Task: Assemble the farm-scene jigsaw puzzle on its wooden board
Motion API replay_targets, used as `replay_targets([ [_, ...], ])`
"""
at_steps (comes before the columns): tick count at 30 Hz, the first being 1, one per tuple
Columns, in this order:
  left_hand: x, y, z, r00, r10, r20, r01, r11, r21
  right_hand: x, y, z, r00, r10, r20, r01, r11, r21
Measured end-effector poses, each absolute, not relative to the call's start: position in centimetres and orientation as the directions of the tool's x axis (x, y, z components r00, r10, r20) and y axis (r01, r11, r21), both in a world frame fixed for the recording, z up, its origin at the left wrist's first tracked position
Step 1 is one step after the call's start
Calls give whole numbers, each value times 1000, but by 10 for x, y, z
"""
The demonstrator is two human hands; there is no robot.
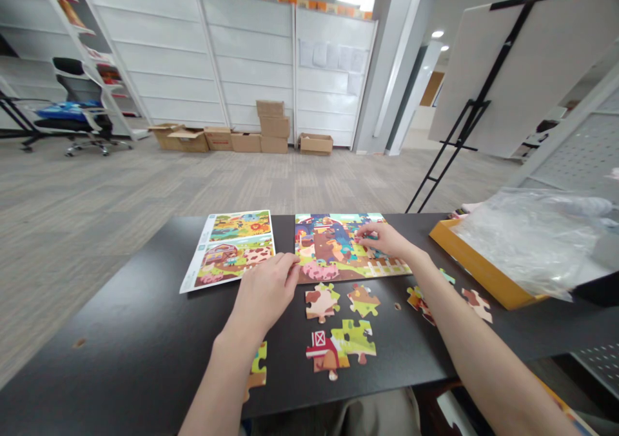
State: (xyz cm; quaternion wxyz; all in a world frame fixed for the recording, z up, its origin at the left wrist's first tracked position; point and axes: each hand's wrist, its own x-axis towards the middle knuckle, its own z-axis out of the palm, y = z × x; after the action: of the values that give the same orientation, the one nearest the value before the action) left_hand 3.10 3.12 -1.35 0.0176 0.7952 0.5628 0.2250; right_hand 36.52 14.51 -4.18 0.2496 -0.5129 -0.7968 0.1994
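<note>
My left hand [271,287] is closed, its fingers together and bent down at the left edge of the jigsaw puzzle board [319,271]. Its fingertips touch the board's rim. Over the right part of the board, my right hand [382,239] has thumb and fingers pinched on a small puzzle piece, mostly hidden by the fingers. The board shows a farm picture with pink pigs and a white fence. In front of it lie a cow-patterned piece [320,304], a brown-and-green piece [363,300] and a joined cluster with a red barn [341,347].
A picture sheet [235,255] lies left of the board. More pieces [476,304] lie by my right forearm, others [258,365] beside my left. An orange box [483,271] with clear plastic stands right on the black table [130,333]. Cardboard boxes [246,140] line the wall behind.
</note>
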Motion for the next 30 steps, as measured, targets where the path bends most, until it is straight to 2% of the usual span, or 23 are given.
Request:
replay_targets([
  [7, 28, 30, -13, 274, 909, 314, 888, -365, 281, 369, 150, -44, -396, 893, 214, 768, 450, -456],
  [19, 28, 31, -12, 269, 912, 309, 890, -358, 282, 369, 146, -43, -382, 895, 230, 765, 446, -464],
  [30, 27, 31, -11, 285, 923, 258, 889, -355, 289, 374, 148, -43, -406, 897, 175, 804, 442, -399],
])
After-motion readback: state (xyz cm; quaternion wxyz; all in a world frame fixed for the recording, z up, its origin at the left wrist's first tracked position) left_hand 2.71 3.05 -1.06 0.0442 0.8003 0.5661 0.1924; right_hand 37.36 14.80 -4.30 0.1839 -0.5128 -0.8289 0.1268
